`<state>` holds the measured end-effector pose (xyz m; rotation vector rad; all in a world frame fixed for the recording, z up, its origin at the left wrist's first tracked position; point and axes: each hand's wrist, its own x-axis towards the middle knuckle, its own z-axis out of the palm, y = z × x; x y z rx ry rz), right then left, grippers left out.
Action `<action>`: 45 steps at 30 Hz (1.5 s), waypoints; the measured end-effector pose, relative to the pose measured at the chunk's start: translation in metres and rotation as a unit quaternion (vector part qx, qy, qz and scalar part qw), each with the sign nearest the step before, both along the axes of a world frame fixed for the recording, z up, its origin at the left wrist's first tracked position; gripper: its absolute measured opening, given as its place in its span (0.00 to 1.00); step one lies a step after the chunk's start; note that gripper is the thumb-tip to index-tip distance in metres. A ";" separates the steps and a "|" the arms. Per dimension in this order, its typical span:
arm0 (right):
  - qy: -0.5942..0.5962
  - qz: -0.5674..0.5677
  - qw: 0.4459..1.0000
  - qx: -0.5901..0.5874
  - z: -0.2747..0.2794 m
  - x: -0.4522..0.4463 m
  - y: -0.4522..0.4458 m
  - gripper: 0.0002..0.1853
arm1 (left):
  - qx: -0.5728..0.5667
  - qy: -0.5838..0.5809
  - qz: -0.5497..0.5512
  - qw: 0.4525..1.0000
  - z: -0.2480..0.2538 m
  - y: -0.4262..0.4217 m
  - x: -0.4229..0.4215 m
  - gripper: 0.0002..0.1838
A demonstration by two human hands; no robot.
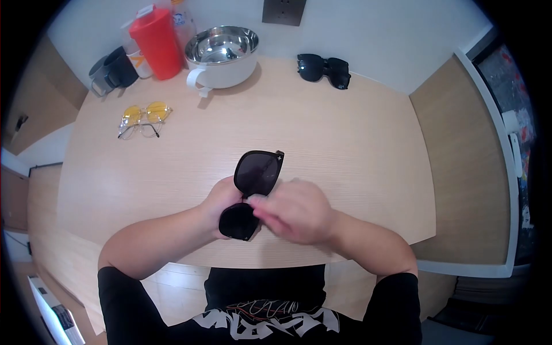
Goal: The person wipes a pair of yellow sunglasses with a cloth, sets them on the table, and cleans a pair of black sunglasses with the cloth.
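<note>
A pair of black sunglasses (257, 172) is held over the near part of the table, turned so that one dark lens is above the other. My left hand (221, 192) grips the sunglasses from behind; most of its fingers are hidden by the lenses. My right hand (302, 210) is closed in front of them, its fingertips pressed together at the nose bridge and the edge of the lower lens. That hand is slightly blurred, and whatever may be between its fingertips cannot be made out.
Another pair of black sunglasses (325, 70) lies by the wall. Yellow-lensed glasses (156, 111) and clear glasses (140, 131) lie at left. A white-sided steel bowl (227, 72), red jug (158, 46), dark mug (122, 66) and grey mug (102, 75) stand at the back.
</note>
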<state>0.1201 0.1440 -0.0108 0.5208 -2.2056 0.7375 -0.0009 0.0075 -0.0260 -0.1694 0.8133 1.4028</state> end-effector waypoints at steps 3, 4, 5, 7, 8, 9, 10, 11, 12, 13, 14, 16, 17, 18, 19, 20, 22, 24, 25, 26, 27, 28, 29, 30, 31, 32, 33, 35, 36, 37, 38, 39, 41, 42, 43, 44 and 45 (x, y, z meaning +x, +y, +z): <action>0.026 0.020 0.999 0.032 -0.002 0.000 -0.010 0.15 | 0.003 0.001 0.025 1.000 -0.002 -0.001 0.000 0.08; 0.003 0.011 0.999 0.052 -0.002 0.001 -0.008 0.15 | -0.007 0.014 0.030 0.999 0.001 0.000 0.001 0.07; -0.019 0.002 0.997 0.073 -0.001 0.003 -0.003 0.15 | -0.016 0.026 0.036 0.999 0.006 0.001 0.004 0.06; -0.020 -0.041 0.997 0.069 0.003 0.005 0.007 0.13 | -0.002 0.031 0.015 0.999 0.009 0.001 0.003 0.05; 0.004 -0.076 0.996 0.045 0.008 0.004 0.013 0.11 | 0.022 0.024 -0.010 0.999 0.007 -0.001 -0.001 0.04; 0.026 -0.111 0.993 0.021 0.011 0.003 0.016 0.09 | 0.046 0.017 -0.036 0.998 0.005 -0.003 -0.003 0.04; 0.031 -0.117 0.993 -0.005 0.011 0.002 0.018 0.10 | 0.055 0.016 -0.043 0.997 0.004 -0.003 -0.003 0.03; 0.036 -0.123 0.991 -0.032 0.010 0.001 0.020 0.11 | 0.064 0.016 -0.050 0.997 0.003 -0.003 -0.003 0.02; 0.041 -0.130 0.989 -0.059 0.010 0.001 0.021 0.11 | 0.073 0.016 -0.057 0.996 0.002 -0.003 -0.002 0.02; 0.029 -0.126 0.990 -0.063 0.013 0.003 0.020 0.13 | 0.092 0.022 -0.064 0.993 0.001 -0.003 -0.002 0.02; 0.030 -0.125 0.989 -0.073 0.012 0.004 0.019 0.13 | 0.111 0.028 -0.071 0.991 0.000 -0.004 -0.002 0.02; 0.034 -0.123 0.988 -0.092 0.010 0.005 0.016 0.13 | 0.118 0.049 -0.073 0.989 0.000 -0.005 -0.002 0.03; 0.023 -0.111 0.992 -0.061 0.010 0.005 0.013 0.13 | 0.106 0.063 -0.068 0.990 0.003 -0.007 -0.001 0.03; 0.011 -0.100 0.994 -0.029 0.010 0.006 0.011 0.13 | 0.094 0.077 -0.063 0.991 0.006 -0.007 0.001 0.03; 0.000 -0.089 0.996 0.004 0.010 0.007 0.009 0.13 | 0.049 0.074 -0.028 0.996 0.010 -0.005 0.003 0.03; 0.000 -0.058 0.998 0.015 0.008 0.006 0.004 0.14 | 0.003 0.070 0.006 0.997 0.014 -0.001 0.005 0.04; 0.002 0.005 0.999 0.036 -0.002 0.001 -0.007 0.17 | -0.040 0.052 0.040 0.997 0.011 0.001 0.003 0.05; -0.001 0.009 0.998 0.063 -0.003 0.002 -0.008 0.18 | -0.036 0.022 0.038 0.998 -0.001 0.000 -0.002 0.06; -0.017 0.011 0.996 0.082 0.003 0.004 -0.003 0.17 | -0.024 0.031 0.040 0.998 0.001 -0.002 -0.001 0.08; -0.033 0.013 0.994 0.100 0.007 0.005 0.003 0.17 | -0.018 0.040 0.021 0.999 0.003 -0.003 -0.002 0.08; -0.014 -0.024 0.996 0.083 0.008 0.006 0.010 0.17 | -0.013 0.047 0.002 0.999 0.004 -0.003 -0.002 0.08; 0.004 -0.061 0.996 0.066 0.009 0.007 0.018 0.16 | -0.007 0.054 -0.016 0.998 0.004 -0.004 -0.002 0.08; 0.023 -0.098 0.994 0.051 0.010 0.007 0.022 0.15 | 0.058 0.047 -0.024 0.997 -0.003 -0.003 -0.003 0.06; 0.029 -0.107 0.994 0.022 0.009 0.006 0.023 0.15 | 0.057 0.044 -0.028 0.997 -0.003 -0.004 -0.002 0.06; 0.035 -0.117 0.992 -0.006 0.008 0.005 0.025 0.14 | 0.056 0.042 -0.032 0.997 -0.001 -0.005 -0.001 0.06; 0.042 -0.127 0.990 -0.035 0.008 0.004 0.026 0.13 | 0.055 0.041 -0.036 0.997 0.000 -0.006 0.000 0.05; 0.034 -0.127 0.990 -0.046 0.011 0.007 0.022 0.11 | 0.068 0.044 -0.049 0.995 0.000 -0.006 0.000 0.06; -0.005 -0.115 0.993 -0.019 0.013 0.010 0.019 0.13 | 0.092 0.050 -0.076 0.992 0.000 -0.008 -0.001 0.09; -0.024 -0.109 0.994 -0.005 0.014 0.011 0.018 0.14 | 0.053 0.046 -0.060 0.996 0.003 -0.009 0.000 0.08; -0.014 -0.074 0.997 0.013 0.013 0.010 0.015 0.15 | 0.015 0.042 -0.044 0.998 0.006 -0.009 0.001 0.07; -0.005 -0.040 0.999 0.031 0.013 0.008 0.010 0.16 | -0.024 0.036 -0.029 0.999 0.008 -0.008 0.002 0.06; 0.004 -0.005 0.999 0.049 0.012 0.006 0.006 0.17 | -0.029 0.026 -0.002 0.999 0.008 -0.006 0.003 0.06; -0.006 0.021 0.998 0.064 0.006 0.008 0.000 0.19 | -0.042 0.005 0.052 0.998 0.005 -0.003 0.005 0.05; -0.011 0.034 0.997 0.071 0.005 0.008 -0.001 0.20 | -0.037 0.007 0.043 0.998 0.006 -0.003 0.005 0.05; -0.038 0.021 0.995 0.087 0.011 0.011 0.003 0.18 | -0.033 0.009 0.033 0.999 0.007 -0.003 0.005 0.04; -0.025 -0.018 0.996 0.079 0.011 0.012 0.007 0.17 | -0.028 0.011 0.024 0.999 0.008 -0.004 0.005 0.04; -0.013 -0.056 0.996 0.072 0.012 0.013 0.010 0.16 | 0.001 0.026 -0.009 1.000 0.004 -0.005 0.003 0.06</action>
